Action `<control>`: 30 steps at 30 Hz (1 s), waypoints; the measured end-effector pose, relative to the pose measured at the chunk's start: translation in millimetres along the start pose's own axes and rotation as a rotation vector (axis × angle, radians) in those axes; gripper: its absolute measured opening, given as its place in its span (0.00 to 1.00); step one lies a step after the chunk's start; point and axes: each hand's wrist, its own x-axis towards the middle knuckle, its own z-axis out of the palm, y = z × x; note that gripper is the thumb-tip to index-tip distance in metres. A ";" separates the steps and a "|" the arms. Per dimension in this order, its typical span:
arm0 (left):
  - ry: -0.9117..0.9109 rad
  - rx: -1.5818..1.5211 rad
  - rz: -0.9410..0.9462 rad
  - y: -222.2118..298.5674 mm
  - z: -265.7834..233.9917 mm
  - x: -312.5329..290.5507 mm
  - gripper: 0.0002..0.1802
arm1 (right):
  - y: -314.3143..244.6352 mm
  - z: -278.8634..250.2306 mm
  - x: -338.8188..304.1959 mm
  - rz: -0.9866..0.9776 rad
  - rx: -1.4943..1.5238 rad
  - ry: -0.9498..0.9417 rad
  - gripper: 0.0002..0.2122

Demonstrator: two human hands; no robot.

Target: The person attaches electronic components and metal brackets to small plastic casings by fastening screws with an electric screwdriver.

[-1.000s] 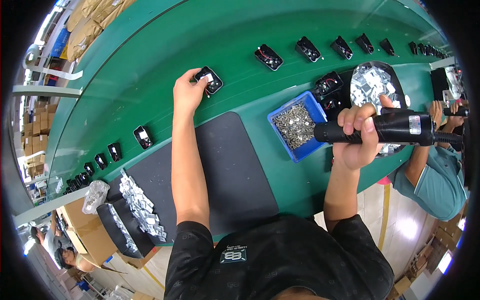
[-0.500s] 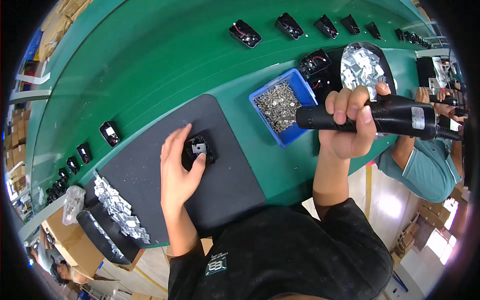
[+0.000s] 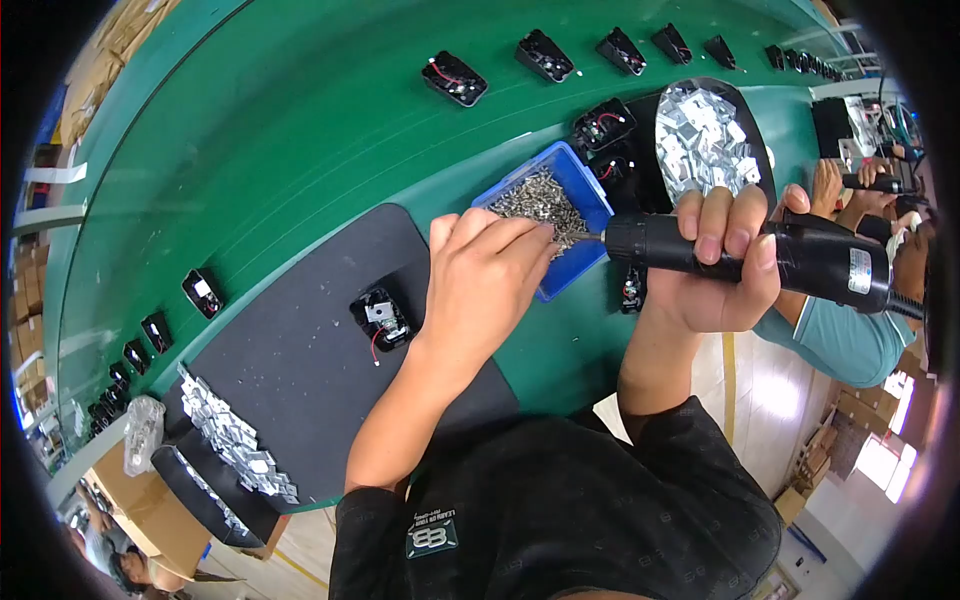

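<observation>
My right hand is wrapped round a black electric screwdriver, held level with its bit pointing left over a blue bin of small silver screws. My left hand is over the bin's near left side. Its fingertips are pinched together at the bit's tip, and whatever sits between them is too small to make out. On the dark grey mat, left of that forearm, lies an open black housing with a metal plate inside and a red wire sticking out.
Silver metal plates lie in a pile on the mat's left and in a black tray beyond the bin. Black housings line the green belt. A co-worker is at the right.
My left hand has left the housing and moved right to the screw bin, closing its fingers at the screwdriver's bit. The housing now lies uncovered, its red wire showing.
</observation>
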 end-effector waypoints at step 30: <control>0.172 -0.050 0.226 -7.7 -1.7 -27.4 0.15 | -14.5 10.8 -8.7 0.138 0.156 -0.144 0.19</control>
